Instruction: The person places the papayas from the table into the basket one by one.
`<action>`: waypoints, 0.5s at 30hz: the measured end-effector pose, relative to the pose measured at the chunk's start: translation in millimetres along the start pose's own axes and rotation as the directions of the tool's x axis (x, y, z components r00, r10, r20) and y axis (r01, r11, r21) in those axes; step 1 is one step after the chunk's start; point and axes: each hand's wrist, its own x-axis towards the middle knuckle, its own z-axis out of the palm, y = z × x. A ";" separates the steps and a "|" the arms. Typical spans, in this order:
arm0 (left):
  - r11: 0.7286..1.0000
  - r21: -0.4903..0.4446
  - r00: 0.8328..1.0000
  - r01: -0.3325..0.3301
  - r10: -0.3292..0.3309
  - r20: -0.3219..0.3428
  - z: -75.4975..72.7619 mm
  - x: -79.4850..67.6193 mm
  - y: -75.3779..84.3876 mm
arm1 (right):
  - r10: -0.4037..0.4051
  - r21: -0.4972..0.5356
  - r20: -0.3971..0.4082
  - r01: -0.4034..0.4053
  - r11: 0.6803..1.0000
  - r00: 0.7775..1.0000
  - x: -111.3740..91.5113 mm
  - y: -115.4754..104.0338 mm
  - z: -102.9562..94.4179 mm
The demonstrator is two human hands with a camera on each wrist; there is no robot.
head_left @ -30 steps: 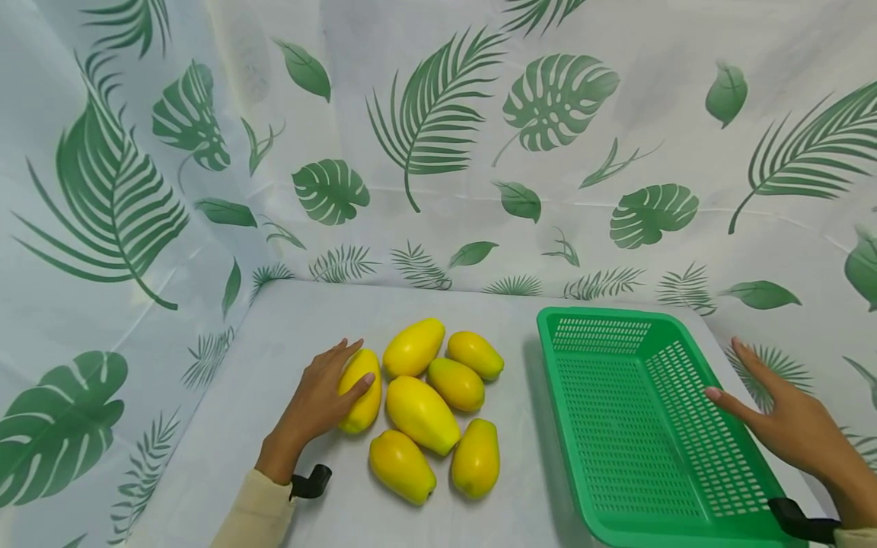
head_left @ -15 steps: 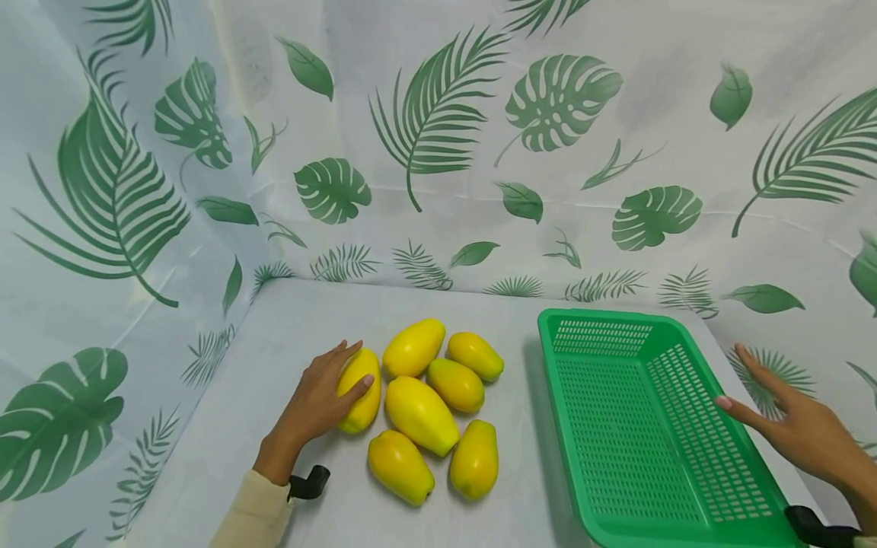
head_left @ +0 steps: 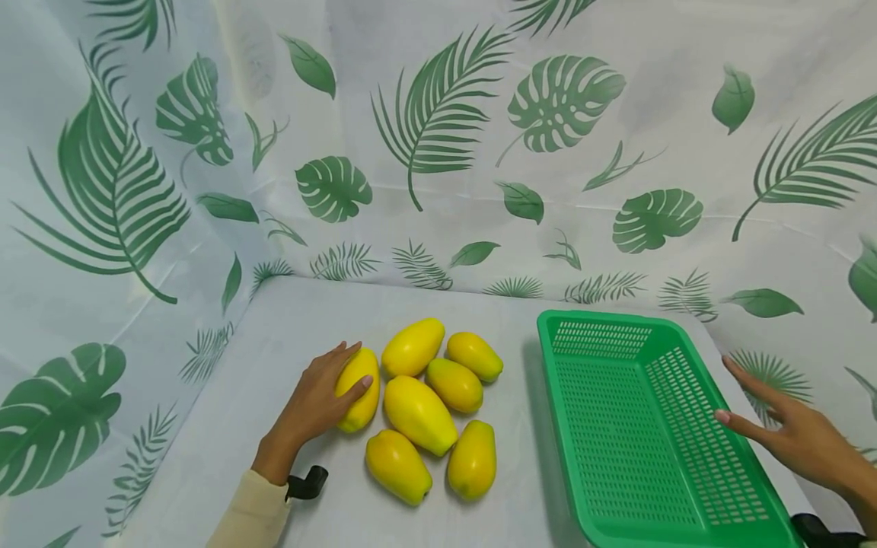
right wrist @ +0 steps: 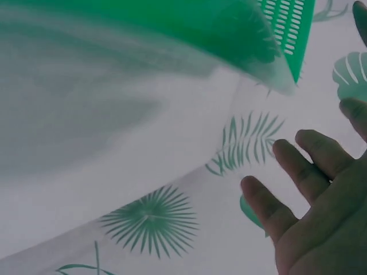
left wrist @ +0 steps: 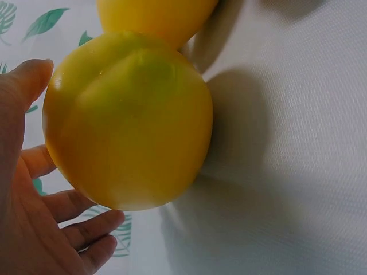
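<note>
My left hand [head_left: 318,396] holds the leftmost yellow papaya [head_left: 359,409], thumb over its near right side and fingers along its left and far side. In the left wrist view that papaya [left wrist: 132,126] shows its greenish end and rests on the cloth. Beside it lie several more papayas, among them a large middle one [head_left: 419,415] and a front one [head_left: 399,466]. My right hand [head_left: 808,441], thumb and fingers spread, hovers by the right side of a green plastic basket [head_left: 563,426]. The right wrist view shows its fingers [right wrist: 307,172] holding nothing.
The basket has slotted walls and floor, with no fruit inside. A white cloth covers the table [head_left: 288,320]. Leaf-printed sheets [head_left: 438,213] rise behind it and on the left. A strip of cloth lies between the fruit and the basket.
My right hand has shifted slightly down in the head view, staying beside the basket. The left hand keeps its place on the leftmost papaya, and the fruit and basket have not moved.
</note>
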 end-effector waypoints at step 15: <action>0.999 -0.026 1.000 0.028 -0.028 0.011 1.2 -3.0 -1.0 | -0.135 0.058 -0.006 0.135 0.989 0.991 1.5 7.1 12.2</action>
